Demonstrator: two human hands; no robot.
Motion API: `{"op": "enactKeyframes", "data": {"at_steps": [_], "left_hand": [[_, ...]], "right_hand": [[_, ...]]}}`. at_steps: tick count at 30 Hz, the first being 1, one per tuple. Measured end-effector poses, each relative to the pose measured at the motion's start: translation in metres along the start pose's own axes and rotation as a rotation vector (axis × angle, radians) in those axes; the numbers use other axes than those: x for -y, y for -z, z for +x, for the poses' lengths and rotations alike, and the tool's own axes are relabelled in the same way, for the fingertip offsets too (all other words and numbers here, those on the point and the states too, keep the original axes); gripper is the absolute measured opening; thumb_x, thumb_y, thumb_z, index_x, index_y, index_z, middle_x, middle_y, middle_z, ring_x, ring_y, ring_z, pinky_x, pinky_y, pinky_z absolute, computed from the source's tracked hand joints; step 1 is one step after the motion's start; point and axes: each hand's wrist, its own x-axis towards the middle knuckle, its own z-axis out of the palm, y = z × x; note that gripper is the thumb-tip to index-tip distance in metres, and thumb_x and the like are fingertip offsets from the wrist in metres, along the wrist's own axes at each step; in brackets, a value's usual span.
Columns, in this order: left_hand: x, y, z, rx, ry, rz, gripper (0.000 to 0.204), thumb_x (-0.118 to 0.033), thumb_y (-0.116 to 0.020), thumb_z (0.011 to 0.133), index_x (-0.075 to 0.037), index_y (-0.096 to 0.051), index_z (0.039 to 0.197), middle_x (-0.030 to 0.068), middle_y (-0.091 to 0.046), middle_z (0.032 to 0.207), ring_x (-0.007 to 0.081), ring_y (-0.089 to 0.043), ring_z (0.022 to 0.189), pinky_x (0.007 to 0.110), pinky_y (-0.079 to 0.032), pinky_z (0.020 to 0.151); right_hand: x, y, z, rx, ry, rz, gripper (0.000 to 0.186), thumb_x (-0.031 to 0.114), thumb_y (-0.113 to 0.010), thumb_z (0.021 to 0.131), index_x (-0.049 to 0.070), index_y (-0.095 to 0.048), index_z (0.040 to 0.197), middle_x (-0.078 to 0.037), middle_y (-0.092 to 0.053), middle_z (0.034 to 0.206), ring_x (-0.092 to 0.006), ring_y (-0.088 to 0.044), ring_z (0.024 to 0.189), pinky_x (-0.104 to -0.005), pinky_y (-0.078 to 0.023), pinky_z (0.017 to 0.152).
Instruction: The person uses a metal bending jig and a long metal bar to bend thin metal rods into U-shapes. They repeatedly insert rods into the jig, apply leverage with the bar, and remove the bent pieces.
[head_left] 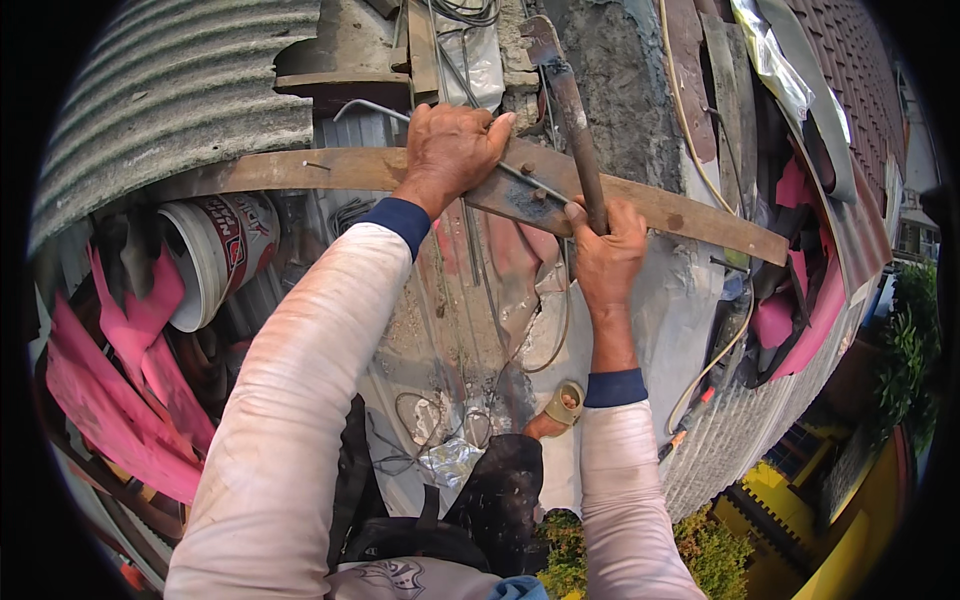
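Note:
My left hand (pixel 450 148) is closed round a thin steel rod (pixel 530 180), whose hooked end sticks out to the left. The rod lies over a short wooden block (pixel 535 212) with upright metal pegs. That block sits across a long wooden plank (pixel 690 215). My right hand (pixel 610 248) is closed on the near end of a rusty metal bar (pixel 578 125) that slants up and away. Its thumb rests by the rod's right end; whether it also grips the rod I cannot tell.
Corrugated roofing (pixel 190 90) lies at the far left, above a white paint bucket (pixel 225 250) on its side. Pink sheeting (pixel 130 380) hangs at the left. A cable (pixel 690 120) runs down the right. A nail (pixel 318 165) juts from the plank. My sandalled foot (pixel 558 408) stands below.

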Motion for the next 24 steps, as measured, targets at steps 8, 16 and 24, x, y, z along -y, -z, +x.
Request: {"op": "enactKeyframes", "data": {"at_steps": [8, 16, 24], "left_hand": [[-0.003, 0.002, 0.002, 0.054, 0.063, 0.037, 0.044, -0.048, -0.070, 0.101, -0.016, -0.082, 0.073, 0.0058, -0.077, 0.073, 0.0280, -0.074, 0.076, 0.045, -0.049, 0.079], [-0.003, 0.001, 0.001, 0.026, 0.058, -0.007, 0.047, -0.046, -0.071, 0.102, -0.013, -0.077, 0.069, 0.0054, -0.074, 0.072, 0.0285, -0.071, 0.077, 0.045, -0.046, 0.079], [-0.003, 0.000, 0.002, 0.044, 0.056, 0.007, 0.048, -0.046, -0.070, 0.103, -0.013, -0.077, 0.069, 0.0057, -0.073, 0.070, 0.0291, -0.070, 0.077, 0.044, -0.047, 0.079]], "right_hand": [[-0.046, 0.154, 0.068, 0.408, -0.165, 0.054, 0.041, 0.040, -0.078, 0.106, 0.000, -0.075, 0.096, 0.000, -0.057, 0.070, -0.0131, -0.050, 0.068, -0.0349, -0.042, 0.063], [-0.079, 0.158, 0.165, 0.482, 0.250, -0.537, 0.060, 0.053, -0.064, 0.107, 0.003, -0.077, 0.078, -0.014, -0.066, 0.068, -0.0283, -0.064, 0.072, -0.0435, -0.047, 0.077], [-0.080, 0.096, 0.248, 0.591, 0.628, -0.533, 0.044, 0.043, -0.066, 0.103, 0.011, -0.080, 0.076, -0.010, -0.072, 0.072, -0.0312, -0.066, 0.075, -0.0449, -0.046, 0.084]]}}
